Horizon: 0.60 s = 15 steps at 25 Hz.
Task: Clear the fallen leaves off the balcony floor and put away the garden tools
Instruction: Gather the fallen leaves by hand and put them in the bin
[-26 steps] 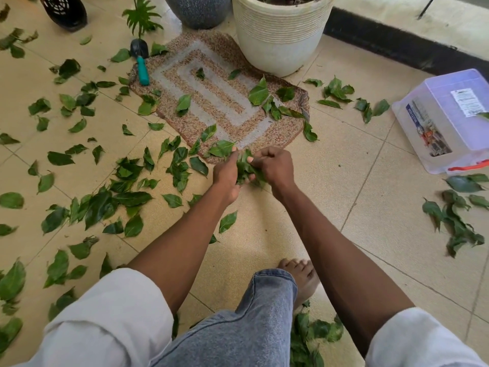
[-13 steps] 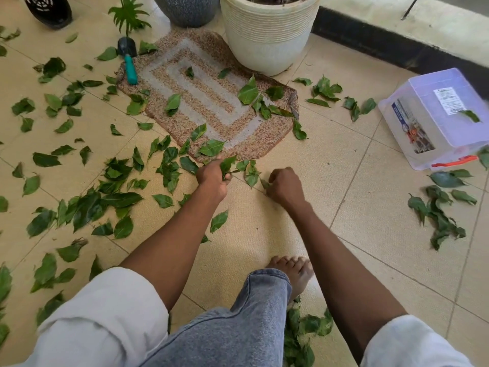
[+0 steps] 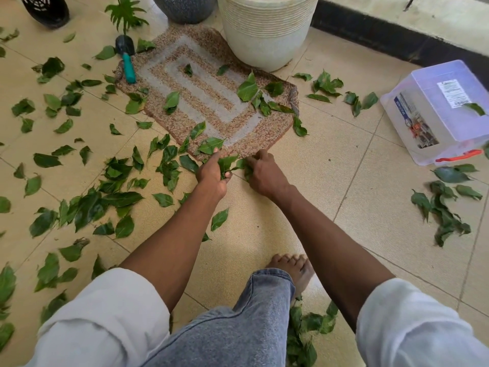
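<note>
Green fallen leaves lie scattered over the tan tiled floor, thickest on the left. At the near edge of the woven doormat, my left hand grips a small bunch of leaves. My right hand is beside it with fingers curled on leaves on the floor. A hand trowel with a teal handle and black blade lies at the mat's far left corner.
A white ribbed pot and a grey pot stand behind the mat. A clear plastic box with an orange latch sits at right. More leaf piles lie at right and by my bare foot.
The hands held a bunch together, dropped apart to the floor, and now have closed in again on leaves at the mat's edge. The view shifted slightly.
</note>
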### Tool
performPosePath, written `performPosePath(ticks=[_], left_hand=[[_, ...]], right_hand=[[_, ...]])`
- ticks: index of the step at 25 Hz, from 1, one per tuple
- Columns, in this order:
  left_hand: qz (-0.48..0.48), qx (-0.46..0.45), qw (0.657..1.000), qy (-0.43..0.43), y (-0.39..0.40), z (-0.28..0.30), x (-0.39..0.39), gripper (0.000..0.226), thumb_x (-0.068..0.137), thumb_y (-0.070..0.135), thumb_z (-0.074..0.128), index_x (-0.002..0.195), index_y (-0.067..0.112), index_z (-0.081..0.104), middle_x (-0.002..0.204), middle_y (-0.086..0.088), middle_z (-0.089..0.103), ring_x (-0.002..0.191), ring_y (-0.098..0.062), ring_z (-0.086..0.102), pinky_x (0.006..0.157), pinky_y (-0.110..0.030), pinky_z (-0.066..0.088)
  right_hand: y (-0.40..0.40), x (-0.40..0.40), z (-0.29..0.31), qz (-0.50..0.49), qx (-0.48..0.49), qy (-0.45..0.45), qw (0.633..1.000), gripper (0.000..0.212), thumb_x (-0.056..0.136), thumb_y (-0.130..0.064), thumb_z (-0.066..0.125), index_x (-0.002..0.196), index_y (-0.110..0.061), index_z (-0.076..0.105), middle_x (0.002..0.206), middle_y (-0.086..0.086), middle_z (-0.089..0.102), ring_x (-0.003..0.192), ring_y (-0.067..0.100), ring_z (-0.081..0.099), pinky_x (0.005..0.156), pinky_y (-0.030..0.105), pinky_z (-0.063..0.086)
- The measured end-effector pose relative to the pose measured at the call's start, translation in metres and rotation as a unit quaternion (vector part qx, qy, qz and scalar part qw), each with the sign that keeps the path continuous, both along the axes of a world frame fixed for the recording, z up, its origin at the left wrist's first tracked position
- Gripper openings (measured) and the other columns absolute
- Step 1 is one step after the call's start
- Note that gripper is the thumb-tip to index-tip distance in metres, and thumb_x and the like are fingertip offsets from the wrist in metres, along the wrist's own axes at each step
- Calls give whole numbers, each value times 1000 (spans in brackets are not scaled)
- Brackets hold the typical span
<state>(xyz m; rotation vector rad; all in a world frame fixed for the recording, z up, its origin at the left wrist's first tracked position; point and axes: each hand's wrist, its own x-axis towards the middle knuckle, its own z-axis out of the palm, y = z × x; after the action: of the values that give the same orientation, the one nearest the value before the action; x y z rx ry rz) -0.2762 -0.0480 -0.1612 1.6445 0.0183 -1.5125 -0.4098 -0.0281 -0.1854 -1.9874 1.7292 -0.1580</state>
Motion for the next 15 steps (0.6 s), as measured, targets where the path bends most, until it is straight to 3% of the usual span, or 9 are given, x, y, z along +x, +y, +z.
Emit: performPosePath(ticks=[2,4,7,10,11,13,15], left_hand=[[8,13,1000,-8,0,-3,2,22,89,26,70,98,7,66,88,-6,57,65,-15,44,40,-18,35],[13,20,1000,-6,1,-8,4,19,89,25,70,94,7,66,91,-7,57,67,-16,44,41,-20,35],[27,18,999,5,0,-9,5,27,87,28,73,99,6,64,92,-8,56,69,-16,44,44,-22,37],[8,-7,999,39,2,-5,1,21,83,19,77,94,7,65,92,-7,56,70,-16,43,47,-21,38],[-7,-8,999,51,3,-4,0,15,82,12,77,91,7,66,96,-7,57,72,-16,43,47,-20,38],[-37,-9,997,64,4,-2,-4,10,84,-3,69,88,5,64,97,-9,58,72,-17,45,46,-19,39],[-50,-15,996,69,5,-2,-9,12,88,-8,61,86,4,61,91,-9,58,71,-16,47,47,-19,40]], right_hand=[[9,3,-9,59,-4,90,994,54,93,-33,56,140,-12,41,139,16,34,124,33,36,101,44,39],[22,3,-14,89,-61,105,989,43,101,-26,42,140,-7,42,142,14,35,122,31,36,98,41,40],[36,-5,-14,127,-122,89,980,33,104,-12,32,118,0,59,123,14,53,106,27,45,76,35,47],[36,-15,-10,137,-138,53,980,28,101,-10,40,111,-3,65,106,13,61,98,27,54,71,38,53],[33,-16,-7,89,-125,12,988,25,99,-7,44,107,-4,67,101,12,64,93,26,58,71,37,53],[25,-18,-2,-116,-54,-142,982,19,89,0,53,96,-5,70,86,8,69,76,21,64,64,33,51],[16,-20,5,-310,6,-312,898,13,82,-1,66,91,-10,64,75,5,70,64,16,65,58,30,50]])
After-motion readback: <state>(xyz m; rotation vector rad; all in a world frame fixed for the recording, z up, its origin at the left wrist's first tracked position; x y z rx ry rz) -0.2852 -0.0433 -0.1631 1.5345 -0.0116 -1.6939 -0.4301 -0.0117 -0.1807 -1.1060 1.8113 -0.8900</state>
